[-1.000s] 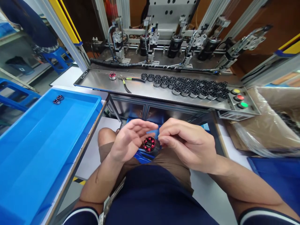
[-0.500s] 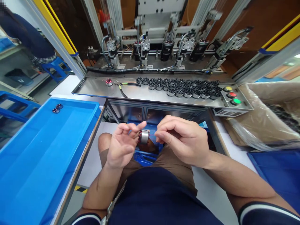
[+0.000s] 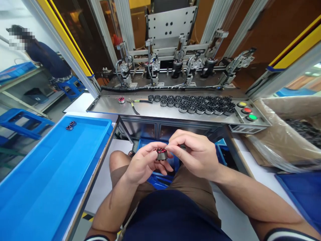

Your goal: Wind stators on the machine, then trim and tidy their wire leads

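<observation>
Over my lap, my left hand (image 3: 142,164) grips a small round motor part (image 3: 162,154) between thumb and fingers. It has a silver metal rim and red-and-black coils facing up. My right hand (image 3: 197,154) is pinched at the top edge of this motor part, thumb against forefinger. What lies in that pinch is too small to make out. On the metal tray (image 3: 105,104) ahead, a similar motor part with red coils (image 3: 121,100) sits beside cutting pliers (image 3: 136,103) with black and yellow-green handles.
Several black motor parts (image 3: 195,104) stand in rows on the tray, left of yellow, red and green buttons (image 3: 247,110). Machine fixtures (image 3: 178,68) rise behind. A blue bin (image 3: 50,174) with small parts is at left, a plastic-lined box (image 3: 278,124) at right. Another person (image 3: 50,60) sits far left.
The motor part has turned from its side to coils-up, and my left fingers have closed round it. My right pinch has come against it. The view has tilted up slightly.
</observation>
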The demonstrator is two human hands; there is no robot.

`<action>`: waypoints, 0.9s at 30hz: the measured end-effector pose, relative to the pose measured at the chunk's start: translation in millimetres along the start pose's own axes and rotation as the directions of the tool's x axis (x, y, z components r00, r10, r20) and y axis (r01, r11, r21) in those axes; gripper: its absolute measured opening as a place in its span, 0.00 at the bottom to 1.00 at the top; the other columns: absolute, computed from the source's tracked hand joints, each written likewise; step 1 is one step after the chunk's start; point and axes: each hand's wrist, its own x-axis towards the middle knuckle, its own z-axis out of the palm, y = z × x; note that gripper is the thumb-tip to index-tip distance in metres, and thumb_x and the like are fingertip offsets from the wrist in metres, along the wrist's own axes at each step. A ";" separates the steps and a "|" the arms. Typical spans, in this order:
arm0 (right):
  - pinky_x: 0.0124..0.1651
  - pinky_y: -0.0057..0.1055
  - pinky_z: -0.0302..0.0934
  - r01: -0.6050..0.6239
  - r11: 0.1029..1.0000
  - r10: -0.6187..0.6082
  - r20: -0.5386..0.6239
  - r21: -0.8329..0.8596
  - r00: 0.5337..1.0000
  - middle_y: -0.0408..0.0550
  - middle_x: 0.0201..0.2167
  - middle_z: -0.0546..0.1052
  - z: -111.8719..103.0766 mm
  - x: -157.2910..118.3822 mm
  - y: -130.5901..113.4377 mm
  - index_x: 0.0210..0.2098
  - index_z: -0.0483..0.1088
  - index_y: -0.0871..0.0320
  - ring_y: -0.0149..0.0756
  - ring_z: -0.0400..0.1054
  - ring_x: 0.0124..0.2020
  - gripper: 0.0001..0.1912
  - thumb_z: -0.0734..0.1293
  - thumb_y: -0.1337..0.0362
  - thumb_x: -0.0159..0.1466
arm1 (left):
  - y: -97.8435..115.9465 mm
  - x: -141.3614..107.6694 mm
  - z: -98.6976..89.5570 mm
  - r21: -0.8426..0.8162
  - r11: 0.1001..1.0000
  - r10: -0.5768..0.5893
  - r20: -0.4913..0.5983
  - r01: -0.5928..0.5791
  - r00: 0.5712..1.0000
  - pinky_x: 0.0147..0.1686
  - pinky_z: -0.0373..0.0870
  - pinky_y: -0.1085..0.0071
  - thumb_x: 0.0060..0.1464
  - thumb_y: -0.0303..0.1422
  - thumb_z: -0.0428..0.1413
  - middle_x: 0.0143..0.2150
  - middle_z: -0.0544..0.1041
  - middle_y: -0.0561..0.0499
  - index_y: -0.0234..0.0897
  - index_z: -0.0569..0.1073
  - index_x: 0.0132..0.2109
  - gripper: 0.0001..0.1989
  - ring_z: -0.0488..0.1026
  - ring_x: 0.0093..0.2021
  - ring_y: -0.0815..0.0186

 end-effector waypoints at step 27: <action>0.29 0.26 0.61 -0.226 0.948 0.275 -0.214 0.226 0.937 0.43 0.24 0.74 17.3 -7.8 6.4 0.25 0.72 0.59 0.28 0.66 0.25 0.11 0.70 0.66 0.63 | -6.9 9.2 -7.1 0.421 0.810 0.517 -0.182 -0.409 0.836 0.42 0.76 0.76 0.48 0.36 0.70 0.46 0.81 0.53 0.45 0.78 0.45 0.16 0.80 0.41 0.70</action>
